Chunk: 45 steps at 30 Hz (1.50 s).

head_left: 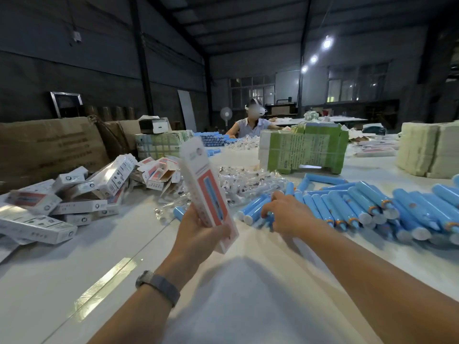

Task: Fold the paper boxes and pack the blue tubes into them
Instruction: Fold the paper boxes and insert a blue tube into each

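White surface (74,276); folded boxes (62,202) heaped left; blue tubes (360,207) spread right; clear-wrapped packets (243,184) between; green bundle (305,150) farther back.

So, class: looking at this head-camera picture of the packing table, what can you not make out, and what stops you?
- Right hand: its fingertips are hidden among the blue tubes, so a grip cannot be told.
- Paper box in the left hand: motion blur makes its print unreadable, and whether its top end is open is unclear.
- Green carton: its text is too small to read.
- Clear packets: their contents are too small to tell.
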### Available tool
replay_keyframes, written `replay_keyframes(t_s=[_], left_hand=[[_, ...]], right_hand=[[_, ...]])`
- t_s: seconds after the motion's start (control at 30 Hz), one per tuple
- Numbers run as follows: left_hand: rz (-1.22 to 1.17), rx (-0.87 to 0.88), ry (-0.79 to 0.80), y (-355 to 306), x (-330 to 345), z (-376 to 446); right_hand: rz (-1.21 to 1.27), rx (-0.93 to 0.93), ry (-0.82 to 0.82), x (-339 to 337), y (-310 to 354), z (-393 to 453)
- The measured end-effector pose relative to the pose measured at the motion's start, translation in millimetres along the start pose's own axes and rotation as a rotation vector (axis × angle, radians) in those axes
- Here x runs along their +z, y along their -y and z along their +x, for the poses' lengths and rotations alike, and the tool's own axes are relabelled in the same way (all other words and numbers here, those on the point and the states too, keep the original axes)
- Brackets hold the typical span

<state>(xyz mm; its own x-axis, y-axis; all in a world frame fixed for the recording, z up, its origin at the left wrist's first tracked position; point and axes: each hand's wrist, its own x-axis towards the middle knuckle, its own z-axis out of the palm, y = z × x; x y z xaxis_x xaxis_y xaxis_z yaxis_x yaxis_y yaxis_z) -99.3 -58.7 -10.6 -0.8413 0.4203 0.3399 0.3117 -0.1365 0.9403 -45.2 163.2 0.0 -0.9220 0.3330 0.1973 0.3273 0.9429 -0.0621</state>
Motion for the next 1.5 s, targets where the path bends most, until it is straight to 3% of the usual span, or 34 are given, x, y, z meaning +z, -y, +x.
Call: replay_keyframes(t_s=[0.2, 0.3, 0.47, 0.63, 0.77, 0.9, 1.0, 1.2, 1.5], left_hand=[[0.057, 0.031, 0.064, 1, 3, -5], [0.048, 0.062, 0.095, -2, 5, -6], [0.106, 0.06, 0.09, -11, 6, -7], [0.186, 0.123, 0.046, -7, 4, -7], [0.254, 0.223, -0.051, -1, 3, -8], [0.382, 0.284, -0.158, 2, 2, -6], [0.439, 0.316, -0.195, 0, 2, -6], [0.516, 0.391, -0.221, -2, 5, -10], [0.509, 0.319, -0.151, -7, 8, -9]], right_hand=[[-0.008, -0.094, -0.033, 6, -3, 2], [0.088, -0.134, -0.23, -1, -2, 1], [0.589, -0.141, -0.75, -48, 15, -5], [1.061, -0.125, -1.063, -118, 39, -25], [1.41, -0.131, -1.117, -155, 50, -48], [1.575, -0.155, -1.113, -167, 54, -59], [1.533, -0.178, -1.096, -165, 57, -60], [1.104, -0.259, -0.985, -135, 71, -53], [0.747, -0.297, -0.864, -88, 78, -40]])
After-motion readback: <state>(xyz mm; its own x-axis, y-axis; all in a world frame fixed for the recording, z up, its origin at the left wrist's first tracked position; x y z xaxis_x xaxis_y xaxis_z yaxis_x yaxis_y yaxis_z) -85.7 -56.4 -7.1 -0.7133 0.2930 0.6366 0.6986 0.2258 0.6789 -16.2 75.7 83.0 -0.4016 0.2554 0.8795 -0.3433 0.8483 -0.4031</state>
